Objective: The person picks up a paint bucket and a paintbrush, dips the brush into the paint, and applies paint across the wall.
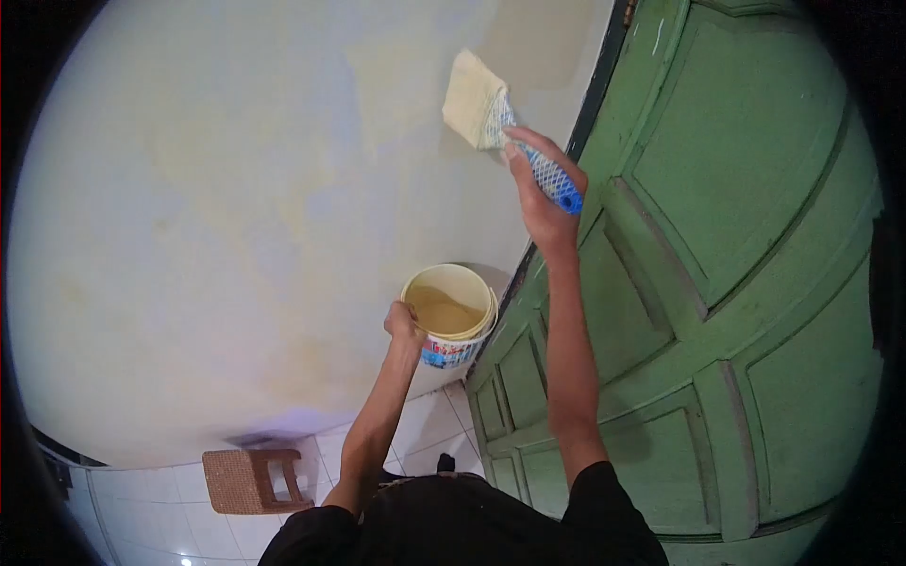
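Observation:
My right hand (547, 193) is closed around the blue-and-white patterned handle of a wide paintbrush (474, 102). Its pale cream bristles point up and left, in front of the wall (236, 189); whether they touch it I cannot tell. Lower down, my left hand (403, 321) grips the rim of a paint bucket (451, 351) at its left side. Inside the bucket, cream-yellow paint (442, 311) shows. The wall is pale, with faint yellowish and bluish patches, and a beige area lies near the top right.
A green panelled door (651, 283) with a dark frame edge (595, 90) stands close on the right. A brown woven-look stool (236, 481) sits at lower left on the white tiled floor (420, 429), by the wall's foot.

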The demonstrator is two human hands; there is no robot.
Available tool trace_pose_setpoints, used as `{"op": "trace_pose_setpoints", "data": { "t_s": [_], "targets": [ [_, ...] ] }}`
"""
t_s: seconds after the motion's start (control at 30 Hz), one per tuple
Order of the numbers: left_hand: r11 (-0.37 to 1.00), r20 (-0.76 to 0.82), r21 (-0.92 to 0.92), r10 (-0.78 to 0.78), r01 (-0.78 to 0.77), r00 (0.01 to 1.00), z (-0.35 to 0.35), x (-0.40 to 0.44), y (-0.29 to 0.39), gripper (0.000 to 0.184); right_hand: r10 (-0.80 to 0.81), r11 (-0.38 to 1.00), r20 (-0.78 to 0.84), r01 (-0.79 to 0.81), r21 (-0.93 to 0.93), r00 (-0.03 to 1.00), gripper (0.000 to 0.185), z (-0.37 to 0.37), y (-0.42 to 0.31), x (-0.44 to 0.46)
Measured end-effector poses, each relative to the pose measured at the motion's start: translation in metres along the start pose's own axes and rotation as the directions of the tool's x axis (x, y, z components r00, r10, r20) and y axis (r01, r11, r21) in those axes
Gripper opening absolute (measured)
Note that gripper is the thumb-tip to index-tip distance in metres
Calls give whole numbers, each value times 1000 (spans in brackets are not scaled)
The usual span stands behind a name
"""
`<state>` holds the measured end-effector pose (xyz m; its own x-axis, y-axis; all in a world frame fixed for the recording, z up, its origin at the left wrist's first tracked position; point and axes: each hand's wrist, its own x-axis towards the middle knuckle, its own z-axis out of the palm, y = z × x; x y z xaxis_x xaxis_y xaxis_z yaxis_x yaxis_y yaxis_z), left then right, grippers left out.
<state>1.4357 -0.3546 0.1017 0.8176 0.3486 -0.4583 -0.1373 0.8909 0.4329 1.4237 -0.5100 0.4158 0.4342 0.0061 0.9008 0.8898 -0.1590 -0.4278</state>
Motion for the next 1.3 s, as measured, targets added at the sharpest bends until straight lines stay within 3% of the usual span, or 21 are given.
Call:
{"op": "trace_pose_setpoints", "data": {
  "t_s": [0.07, 0.13, 0.2, 0.23, 0.3, 0.33, 0.4, 0.47, 0.53, 0.57, 0.63, 0.8, 0.93, 1.0, 1.03, 1.1, 1.13, 1.2, 1.3],
  "targets": [
    [1000, -12, 14, 8, -8, 1000, 3, -2, 0, 4, -67, 993, 36, 70, -95, 997, 22, -6, -13, 29],
    [999, 18, 23, 23, -23, 1000, 5, -10, 3, 4, -186, 979, 24, 187, -86, 982, 21, -6, -25, 62],
    [999, 47, 33, 37, -39, 998, 3, -9, 4, 4, -359, 921, 130, 373, -111, 924, 20, -14, -32, 94],
    [998, 32, 40, 45, -46, 998, -3, 1, -1, 4, -368, 917, 125, 382, -111, 921, 20, -14, -37, 110],
    [997, 2, 52, 57, -58, 998, -10, 19, -7, 5, -543, 777, 221, 585, -232, 810, 20, -12, -47, 139],
    [997, 9, 51, 60, -60, 998, -11, 20, -8, 5, -548, 774, 219, 589, -233, 807, 20, -11, -44, 152],
    [999, -17, 40, 32, -31, 999, -11, 18, -5, 5, -648, 615, 323, 724, -311, 690, 25, -10, -44, 169],
    [998, -24, 47, 37, -36, 999, -6, 7, -2, 5, -565, 605, 374, 678, -418, 735, 33, -11, -44, 170],
    [998, -28, 53, 44, -42, 999, -5, 4, 1, 6, -622, 442, 458, 768, -464, 635, 39, -3, -43, 175],
    [999, -39, 20, 34, -33, 999, -7, 7, 1, 7, -459, 456, 529, 700, -550, 714, 46, -4, -41, 173],
    [999, 3, -44, -4, 4, 1000, -14, 14, -1, 10, -490, 465, 514, 710, -529, 704, 47, -1, -37, 175],
    [999, 25, 41, -2, 1, 1000, -21, 38, -12, 10, -512, 509, 490, 709, -489, 706, 46, -7, -21, 179],
    [999, -72, 54, 10, -6, 997, -19, 36, -13, 13, -607, 498, 440, 748, -438, 662, 41, -9, -16, 178],
    [997, 68, 75, 15, -20, 998, -24, 37, -12, 6, -599, 617, 393, 715, -328, 697, 41, -13, -11, 179],
    [997, 69, 75, 14, -20, 998, -23, 37, -12, 6, -599, 616, 393, 716, -329, 697, 41, -12, -6, 181],
    [993, 27, 118, 25, -28, 999, -18, 31, -10, 4, -619, 729, 231, 658, -185, 751, 44, -7, -5, 183],
    [992, 29, 119, 25, -29, 999, -16, 25, -7, 4, -619, 729, 230, 659, -188, 751, 44, -4, -8, 181],
    [996, 58, 81, 29, -33, 998, -16, 18, -5, 7, -497, 845, 140, 514, -145, 856, 44, -3, -14, 174],
    [998, 94, 61, -6, 0, 996, -26, 35, -9, 7, -482, 814, 155, 506, -284, 862, 31, -6, -16, 174]
  ]
}}
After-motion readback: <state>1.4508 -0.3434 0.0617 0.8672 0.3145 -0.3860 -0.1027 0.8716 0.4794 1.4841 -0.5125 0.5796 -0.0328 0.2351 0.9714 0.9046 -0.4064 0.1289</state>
